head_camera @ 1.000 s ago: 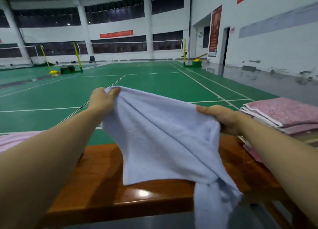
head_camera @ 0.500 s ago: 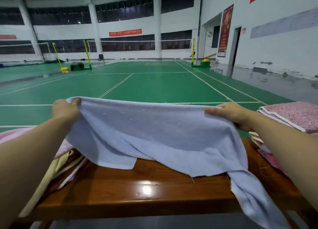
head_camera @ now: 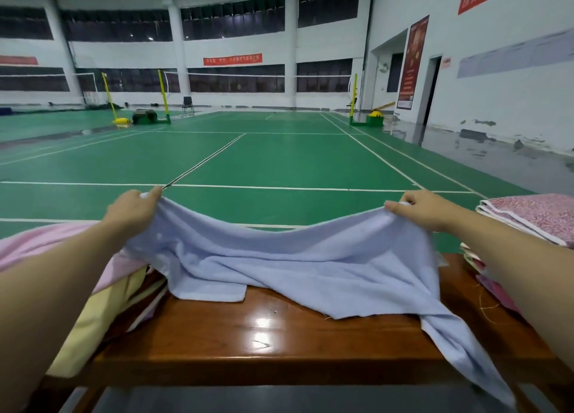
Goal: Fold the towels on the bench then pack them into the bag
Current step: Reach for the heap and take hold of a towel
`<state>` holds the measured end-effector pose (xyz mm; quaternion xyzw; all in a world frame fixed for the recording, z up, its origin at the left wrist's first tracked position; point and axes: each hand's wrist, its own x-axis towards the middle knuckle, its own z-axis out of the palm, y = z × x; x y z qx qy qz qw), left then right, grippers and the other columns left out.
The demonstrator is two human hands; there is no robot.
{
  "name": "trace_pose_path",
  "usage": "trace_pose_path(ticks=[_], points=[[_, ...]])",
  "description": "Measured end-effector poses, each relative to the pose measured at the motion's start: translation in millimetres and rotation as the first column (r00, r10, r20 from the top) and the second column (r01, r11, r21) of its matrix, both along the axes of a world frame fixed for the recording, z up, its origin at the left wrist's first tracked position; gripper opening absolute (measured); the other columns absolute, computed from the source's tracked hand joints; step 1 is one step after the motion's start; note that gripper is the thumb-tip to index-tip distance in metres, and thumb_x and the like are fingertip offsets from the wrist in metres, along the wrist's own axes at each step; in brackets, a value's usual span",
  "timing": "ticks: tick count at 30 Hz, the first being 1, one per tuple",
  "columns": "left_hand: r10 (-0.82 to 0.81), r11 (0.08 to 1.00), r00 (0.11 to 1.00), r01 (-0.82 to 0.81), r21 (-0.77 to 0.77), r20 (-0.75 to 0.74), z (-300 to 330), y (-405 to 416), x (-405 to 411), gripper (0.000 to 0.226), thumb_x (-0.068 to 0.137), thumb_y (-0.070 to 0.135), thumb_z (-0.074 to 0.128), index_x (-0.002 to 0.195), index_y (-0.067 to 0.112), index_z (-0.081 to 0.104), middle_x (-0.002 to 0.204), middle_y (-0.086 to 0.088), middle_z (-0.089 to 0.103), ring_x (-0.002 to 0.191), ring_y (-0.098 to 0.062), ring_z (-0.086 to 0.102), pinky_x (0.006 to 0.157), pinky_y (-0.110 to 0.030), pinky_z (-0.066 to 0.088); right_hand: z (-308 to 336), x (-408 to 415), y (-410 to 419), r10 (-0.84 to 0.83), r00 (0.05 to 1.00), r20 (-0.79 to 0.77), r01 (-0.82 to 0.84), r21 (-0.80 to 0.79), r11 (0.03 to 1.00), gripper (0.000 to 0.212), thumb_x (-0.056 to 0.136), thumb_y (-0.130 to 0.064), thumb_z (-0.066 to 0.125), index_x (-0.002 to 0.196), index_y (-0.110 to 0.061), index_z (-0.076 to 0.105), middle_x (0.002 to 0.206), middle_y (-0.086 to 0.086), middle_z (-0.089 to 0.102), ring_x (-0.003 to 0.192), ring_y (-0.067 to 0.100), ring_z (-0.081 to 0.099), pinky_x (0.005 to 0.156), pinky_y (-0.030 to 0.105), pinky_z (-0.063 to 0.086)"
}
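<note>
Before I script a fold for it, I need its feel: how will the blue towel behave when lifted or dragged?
Likely floppy: the blue towel sags between the left hand and right hand. Probably light, since a pinch at each corner holds it. It may slide off, as one end hangs over the glossy bench.

We are looking across a green court (head_camera: 279, 158) with white lines. A net (head_camera: 257, 77) is stretching between yellow posts (head_camera: 163, 94), a black chair (head_camera: 187, 105) is standing behind, and red banners (head_camera: 233, 59) are hanging on the white wall.
</note>
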<state>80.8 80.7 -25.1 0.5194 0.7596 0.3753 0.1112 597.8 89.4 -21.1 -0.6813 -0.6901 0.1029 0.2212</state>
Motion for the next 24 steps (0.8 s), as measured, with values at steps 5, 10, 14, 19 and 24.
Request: trace_pose_path(ticks=[5,10,14,19,24], points=[[-0.079,0.996,0.996,0.08,0.033,-0.032,1,-4,-10,0.029,0.1,0.029,0.06,0.089,0.003,0.069,0.094,-0.024,0.066,0.081,-0.033,0.055,0.074,-0.039,0.045,9,8,-13,0.07,0.986,0.155,-0.041,-0.185,0.982,0.038,0.098,-0.049,0.059,0.079,-0.017,0.067,0.083,0.004,0.063,0.072,0.016,0.055,0.063,0.028,0.044],[-0.064,0.998,0.993,0.062,0.026,0.1,18,-13,-15,0.028,0.093,0.025,0.072,0.091,-0.003,0.072,0.084,-0.02,0.065,0.066,-0.029,0.053,0.064,-0.036,0.052,20,16,-27,-0.091,0.939,-0.331,0.041,-0.157,0.987,0.035,0.099,-0.04,0.063,0.095,-0.005,0.065,0.084,0.009,0.05,0.067,0.022,0.048,0.046,0.026,0.047],[-0.073,0.986,0.905,0.001,0.169,0.419,34,-10,1,0.025,0.101,0.012,0.06,0.101,-0.013,0.061,0.109,-0.018,0.054,0.094,-0.03,0.056,0.068,-0.034,0.063,28,12,-25,-0.168,0.71,-0.684,0.111,-0.127,0.986,0.037,0.101,-0.027,0.06,0.113,0.009,0.061,0.109,0.016,0.05,0.09,0.028,0.056,0.062,0.035,0.062],[0.003,0.95,0.95,-0.1,0.295,0.312,39,-13,24,0.045,0.105,0.03,0.046,0.118,-0.012,0.056,0.102,-0.026,0.056,0.091,-0.035,0.054,0.074,-0.039,0.037,35,-4,-34,-0.288,0.894,-0.343,0.376,0.223,0.9,0.034,0.106,-0.038,0.05,0.1,-0.007,0.061,0.098,0.015,0.064,0.083,0.028,0.054,0.072,0.035,0.039],[0.001,0.923,0.973,-0.091,0.375,0.233,46,-33,58,0.036,0.108,0.032,0.042,0.131,0.004,0.034,0.137,-0.029,0.046,0.123,-0.043,0.05,0.098,-0.046,0.038,38,-15,-55,-0.338,0.904,-0.261,0.426,0.501,0.753,0.031,0.106,-0.039,0.046,0.095,-0.011,0.056,0.096,0.011,0.058,0.09,0.028,0.051,0.071,0.035,0.035]])
